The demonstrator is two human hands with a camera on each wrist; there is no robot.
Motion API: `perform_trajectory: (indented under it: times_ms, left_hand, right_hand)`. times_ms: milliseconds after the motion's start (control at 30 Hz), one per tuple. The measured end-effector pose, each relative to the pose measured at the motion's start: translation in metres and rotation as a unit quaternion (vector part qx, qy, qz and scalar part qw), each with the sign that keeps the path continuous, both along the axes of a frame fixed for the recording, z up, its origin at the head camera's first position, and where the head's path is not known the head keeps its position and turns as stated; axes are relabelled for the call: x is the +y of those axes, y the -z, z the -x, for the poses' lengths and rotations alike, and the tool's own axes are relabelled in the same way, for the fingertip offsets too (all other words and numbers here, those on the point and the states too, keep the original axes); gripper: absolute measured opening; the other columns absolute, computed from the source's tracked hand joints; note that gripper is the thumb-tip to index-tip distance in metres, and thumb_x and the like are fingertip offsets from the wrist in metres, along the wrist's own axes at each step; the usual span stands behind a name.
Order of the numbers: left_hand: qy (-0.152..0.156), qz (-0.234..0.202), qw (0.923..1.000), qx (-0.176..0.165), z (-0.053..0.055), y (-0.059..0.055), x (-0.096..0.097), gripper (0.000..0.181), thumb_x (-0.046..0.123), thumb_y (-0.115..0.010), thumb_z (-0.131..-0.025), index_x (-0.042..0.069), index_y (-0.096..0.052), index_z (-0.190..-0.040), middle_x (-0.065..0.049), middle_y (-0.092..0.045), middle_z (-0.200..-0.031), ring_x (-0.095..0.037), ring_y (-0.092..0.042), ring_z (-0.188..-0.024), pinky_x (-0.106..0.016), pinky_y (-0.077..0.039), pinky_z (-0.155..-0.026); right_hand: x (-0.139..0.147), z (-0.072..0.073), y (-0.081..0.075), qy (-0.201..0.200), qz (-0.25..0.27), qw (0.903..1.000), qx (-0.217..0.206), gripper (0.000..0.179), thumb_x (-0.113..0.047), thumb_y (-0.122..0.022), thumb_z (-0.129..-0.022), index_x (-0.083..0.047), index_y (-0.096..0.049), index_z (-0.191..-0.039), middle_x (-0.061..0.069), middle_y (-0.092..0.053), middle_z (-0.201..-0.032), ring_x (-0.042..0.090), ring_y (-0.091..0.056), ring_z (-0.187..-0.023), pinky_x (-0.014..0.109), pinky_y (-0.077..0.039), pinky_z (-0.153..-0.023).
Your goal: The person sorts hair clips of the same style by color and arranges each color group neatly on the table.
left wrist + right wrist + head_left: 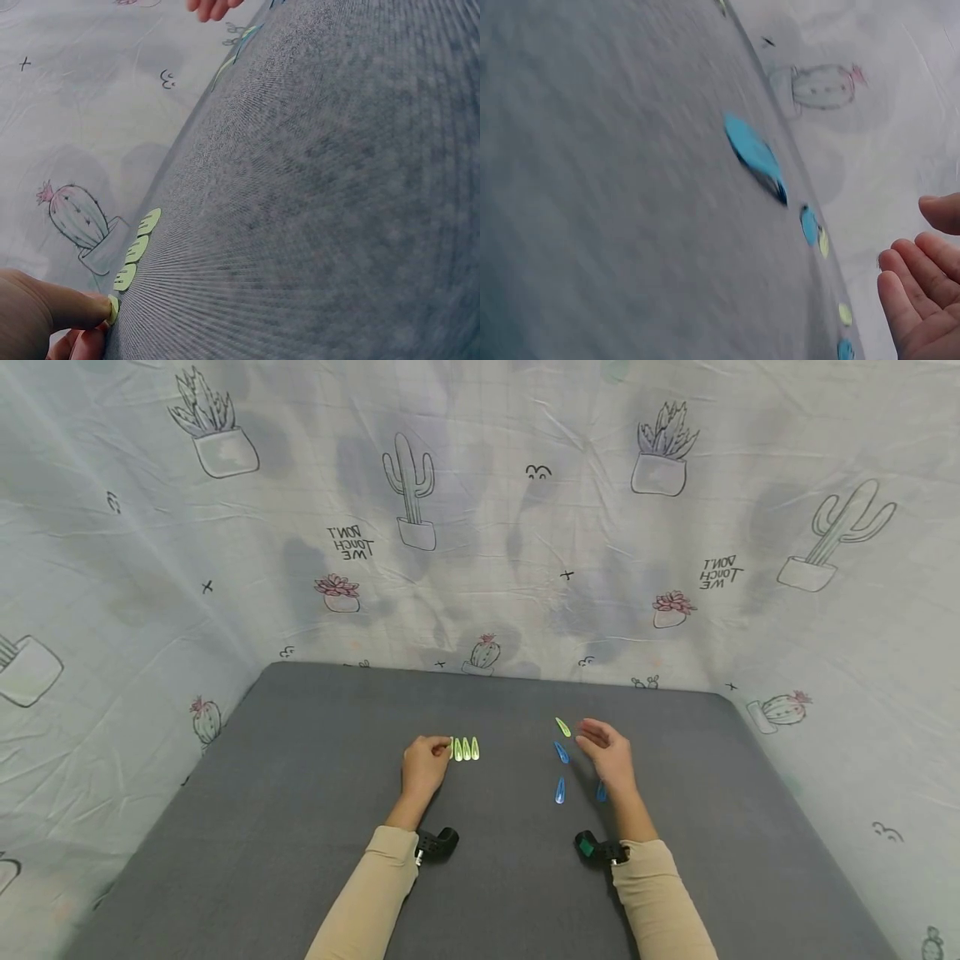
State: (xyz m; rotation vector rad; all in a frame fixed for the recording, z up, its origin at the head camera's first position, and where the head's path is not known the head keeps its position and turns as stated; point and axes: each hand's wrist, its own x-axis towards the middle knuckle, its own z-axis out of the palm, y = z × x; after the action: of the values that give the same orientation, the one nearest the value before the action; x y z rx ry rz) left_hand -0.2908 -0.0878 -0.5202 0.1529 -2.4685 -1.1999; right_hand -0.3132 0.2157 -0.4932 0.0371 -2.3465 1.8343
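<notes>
Yellow-green, a loose snap hair clip (563,727) lies to the right of the matching clip row (467,749), its far end slanting towards that row, nearest the right hand (609,758), whose thumb and fingers stand apart, while the left hand (424,766) pinches the row's leftmost clip (113,309)

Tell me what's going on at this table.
A person's left grip is pinching a yellow-green hair clip at the left end of a row of three matching clips on the gray table. The right grip is open, with nothing visible in it. Near it lie several blue clips and a loose yellow-green clip, none of them in the row.
</notes>
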Motion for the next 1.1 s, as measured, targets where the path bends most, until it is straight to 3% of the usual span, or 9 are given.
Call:
perform_trajectory:
  times_ms: [200,567,667,867,1100]
  left_hand:
    - [0.001,-0.003,1.0,-0.006,-0.001,0.001,0.0,0.012,0.006,-0.068,-0.083,0.005,-0.076,-0.092,-0.009,-0.064,-0.077,-0.022,-0.06,-0.071,-0.037,-0.048,-0.065]
    - [-0.004,-0.006,0.9999,-0.01,-0.002,0.0,0.002,0.012,0.006,-0.068,-0.083,0.006,-0.076,-0.092,-0.009,-0.064,-0.078,-0.021,-0.059,-0.071,-0.036,-0.047,-0.064]
    - [-0.003,-0.006,1.0,-0.007,-0.002,0.001,0.002,0.012,0.006,-0.068,-0.083,0.006,-0.076,-0.092,-0.009,-0.064,-0.077,-0.021,-0.059,-0.071,-0.036,-0.047,-0.064]
    - [-0.003,-0.006,0.9999,-0.009,-0.001,0.003,0.002,0.012,0.006,-0.067,-0.082,0.006,-0.076,-0.091,-0.008,-0.064,-0.077,-0.02,-0.059,-0.071,-0.036,-0.047,-0.066]
    - [-0.005,-0.006,1.0,0.003,-0.001,0.003,0.003,0.012,0.004,-0.068,-0.081,0.004,-0.076,-0.091,-0.01,-0.064,-0.077,-0.023,-0.06,-0.072,-0.037,-0.049,-0.067]
  right_hand:
    - [0.014,0.006,0.007,0.04,0.009,0.999,-0.017,0.041,-0.001,-0.061,-0.089,0.007,-0.051,-0.128,0.025,-0.054,-0.13,0.036,-0.052,-0.121,0.005,-0.044,-0.077]
    - [0.023,0.015,0.017,0.071,0.016,0.9955,-0.061,0.046,-0.001,-0.061,-0.089,0.008,-0.047,-0.132,0.025,-0.05,-0.134,0.034,-0.051,-0.124,0.004,-0.044,-0.074]
    - [0.024,0.019,0.02,0.076,-0.003,0.9951,-0.063,0.046,-0.003,-0.061,-0.09,0.007,-0.048,-0.132,0.025,-0.052,-0.133,0.034,-0.052,-0.123,0.011,-0.046,-0.08]
    - [0.025,0.027,0.023,0.078,-0.039,0.9939,-0.068,0.045,-0.004,-0.06,-0.09,0.007,-0.048,-0.132,0.025,-0.052,-0.132,0.034,-0.051,-0.122,0.038,-0.044,-0.099]
    - [0.022,0.034,0.02,0.1,-0.106,0.9867,-0.073,0.043,-0.008,-0.062,-0.088,0.006,-0.053,-0.127,0.026,-0.058,-0.122,0.036,-0.056,-0.113,0.044,-0.046,-0.094]
